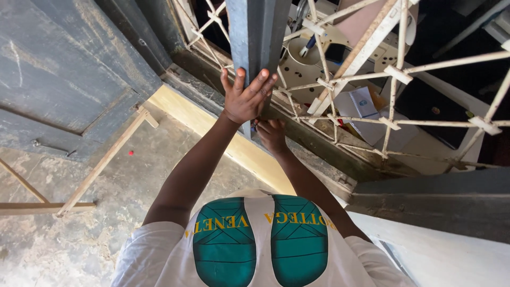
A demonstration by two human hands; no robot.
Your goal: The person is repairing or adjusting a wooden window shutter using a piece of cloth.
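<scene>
My left hand (245, 95) presses flat against a grey metal post (255, 32) that stands upright in a window opening, fingers spread over its face. Just below it, my right hand (272, 134) is curled at the foot of the post, and a small blue object shows by its fingers; what it is I cannot tell. Behind the post runs a white metal window grille (393, 74) with crossing bars.
A grey wooden door (64, 79) stands at the left. Thin wooden battens (101, 165) lie on the rough concrete floor. A yellow-painted sill (212, 130) runs under the window. Beyond the grille lie white boxes (364, 103) and cables.
</scene>
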